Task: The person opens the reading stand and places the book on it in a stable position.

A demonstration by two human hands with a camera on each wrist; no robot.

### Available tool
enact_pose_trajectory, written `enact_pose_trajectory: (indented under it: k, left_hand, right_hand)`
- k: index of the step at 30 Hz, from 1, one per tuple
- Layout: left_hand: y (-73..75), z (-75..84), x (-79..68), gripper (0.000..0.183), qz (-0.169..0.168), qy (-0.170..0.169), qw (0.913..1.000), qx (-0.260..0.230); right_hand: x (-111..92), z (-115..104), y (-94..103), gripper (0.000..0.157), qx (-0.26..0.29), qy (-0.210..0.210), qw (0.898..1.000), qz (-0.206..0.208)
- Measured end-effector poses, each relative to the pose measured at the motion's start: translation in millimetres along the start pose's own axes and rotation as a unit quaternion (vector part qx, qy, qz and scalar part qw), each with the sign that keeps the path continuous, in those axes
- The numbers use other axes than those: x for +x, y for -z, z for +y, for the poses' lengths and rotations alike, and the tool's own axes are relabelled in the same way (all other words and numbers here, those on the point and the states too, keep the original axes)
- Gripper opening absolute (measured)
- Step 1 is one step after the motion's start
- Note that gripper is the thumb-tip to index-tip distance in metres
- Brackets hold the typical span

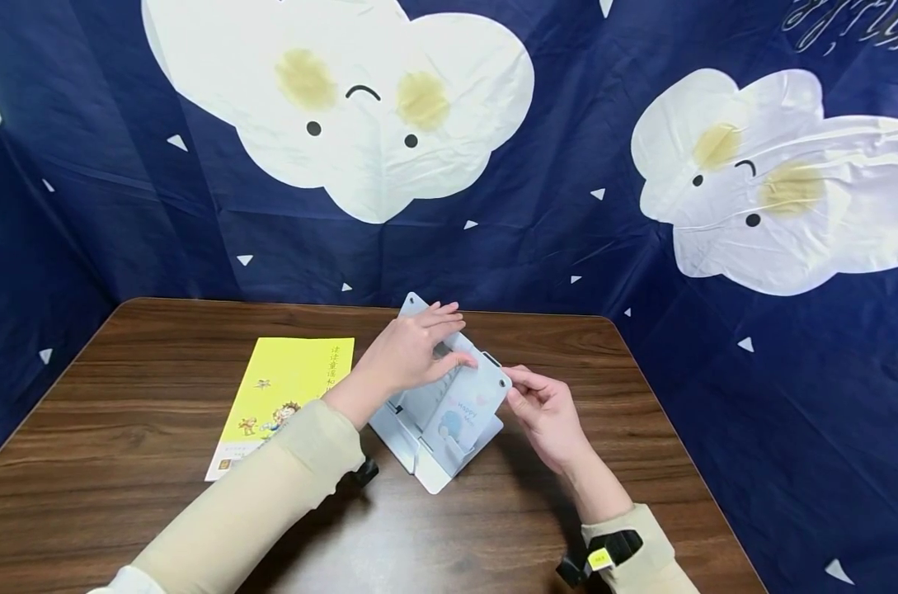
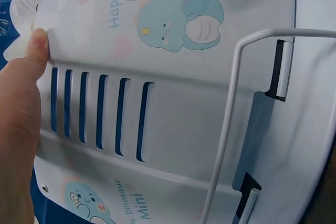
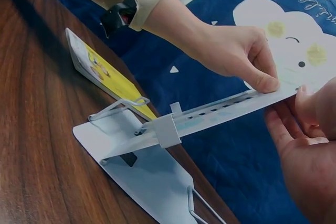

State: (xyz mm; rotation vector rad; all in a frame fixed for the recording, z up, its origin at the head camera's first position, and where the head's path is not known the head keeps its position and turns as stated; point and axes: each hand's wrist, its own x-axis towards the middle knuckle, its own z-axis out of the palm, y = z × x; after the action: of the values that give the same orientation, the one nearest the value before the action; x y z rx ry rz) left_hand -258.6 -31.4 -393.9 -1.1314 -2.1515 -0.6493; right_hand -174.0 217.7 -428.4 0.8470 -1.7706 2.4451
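Observation:
A white metal book stand [image 1: 472, 394] with a printed blue dinosaur stands on the table, its back plate tilted up from a flat base [image 3: 157, 187]. My left hand [image 1: 411, 351] grips the upper edge of the back plate, with the thumb [image 2: 39, 48] over the front face. At the plate's upper right corner, my right hand [image 1: 545, 417] pinches the edge between thumb and fingers. Slots [image 2: 102, 111] run down the middle of the plate, and a bent wire holder [image 2: 224, 124] crosses in front of its lower part.
Left of the stand lies a yellow book [image 1: 293, 388] with cartoon figures on its cover. The brown wooden table [image 1: 122, 412] ends at a dark blue cloth [image 1: 307, 247] with white clouds, which hangs behind and along the sides.

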Motion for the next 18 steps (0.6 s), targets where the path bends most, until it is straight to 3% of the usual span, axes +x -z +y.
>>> enact_pose_trajectory:
  k: [7,12,18]
  left_hand:
    - [-3.1,1.5,-0.4,0.065,0.015,-0.007,0.9997,-0.02]
    - [-3.7,0.4,-1.0,0.066,0.008,-0.009,0.9996,-0.024]
    - [-6.0,-3.1,-3.4,0.067,0.003,-0.024,0.9993,-0.029]
  right_hand:
    - [-3,1,-7.3,0.03,-0.045,0.022,0.998,0.03]
    - [-6,2,-13.1,0.028,-0.1,0.036,0.993,0.052]
    - [-9,2,-18.5,0.027,-0.122,0.056,0.989,0.056]
